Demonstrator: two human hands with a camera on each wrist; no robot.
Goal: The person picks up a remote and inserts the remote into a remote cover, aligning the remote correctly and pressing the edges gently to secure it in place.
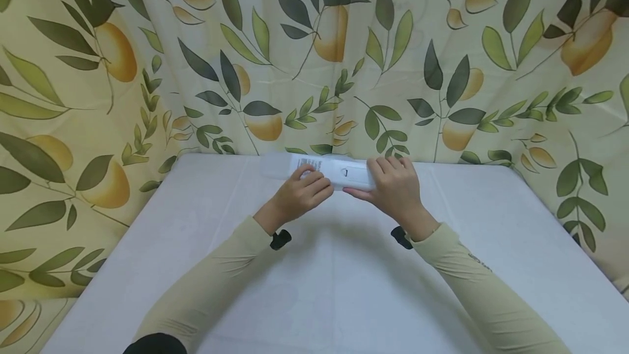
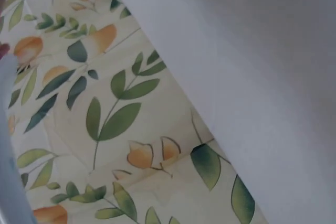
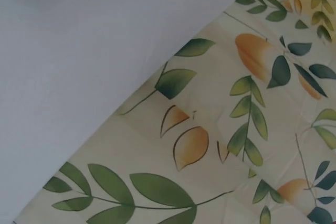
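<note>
Above the far edge of the table, both hands hold a long white remote control (image 1: pixel 351 172), tilted slightly down to the right. Small printed text and a latch-like mark show on its face, and a pale see-through part, maybe a plastic sleeve, extends past its left end. My left hand (image 1: pixel 303 194) grips its near side around the middle, fingers curled. On the right end, my right hand (image 1: pixel 397 187) has its fingers over the top and the thumb along the lower edge. In the left wrist view, a white edge (image 2: pixel 8 150) shows at the far left.
A white-covered table (image 1: pixel 314 288) spreads beneath the arms. Behind it and at both sides hangs a curtain (image 1: pixel 314 86) printed with leaves and fruit. Dark wrist straps (image 1: pixel 281 240) show below the hands, and a black round thing (image 1: pixel 155 344) is at the bottom left.
</note>
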